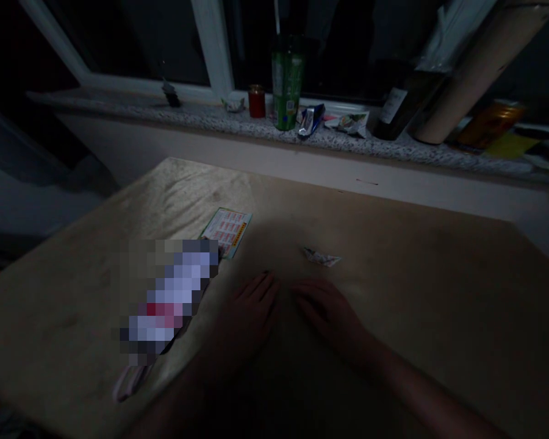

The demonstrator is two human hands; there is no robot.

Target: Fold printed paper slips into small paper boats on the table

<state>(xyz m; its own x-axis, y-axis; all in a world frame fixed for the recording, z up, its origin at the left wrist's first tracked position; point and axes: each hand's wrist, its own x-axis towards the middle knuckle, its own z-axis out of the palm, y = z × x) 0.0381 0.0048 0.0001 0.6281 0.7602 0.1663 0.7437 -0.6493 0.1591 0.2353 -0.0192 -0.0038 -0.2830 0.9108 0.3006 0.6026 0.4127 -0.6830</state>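
Note:
My left hand [255, 303] lies flat on the table [421, 292], fingers stretched forward, holding nothing. Beside it, my right hand [322, 308] rests palm down with its fingers loosely extended and nothing in them. Just beyond the right hand's fingertips sits a small folded paper boat [321, 257], apart from the hand. A printed calendar card [229, 230] lies ahead and to the left of my left hand. Partly over that card's lower end is a phone-like object [176, 299] with a pale, pixelated face and a strap loop [130, 381].
Along the granite sill [201, 119] behind the table stand a red candle jar [257, 102], a green cup with a straw [287, 85], crumpled wrappers [312, 120], a dark bottle [400, 107], a cardboard tube [480, 73] and an orange can [491, 125]. The light is dim.

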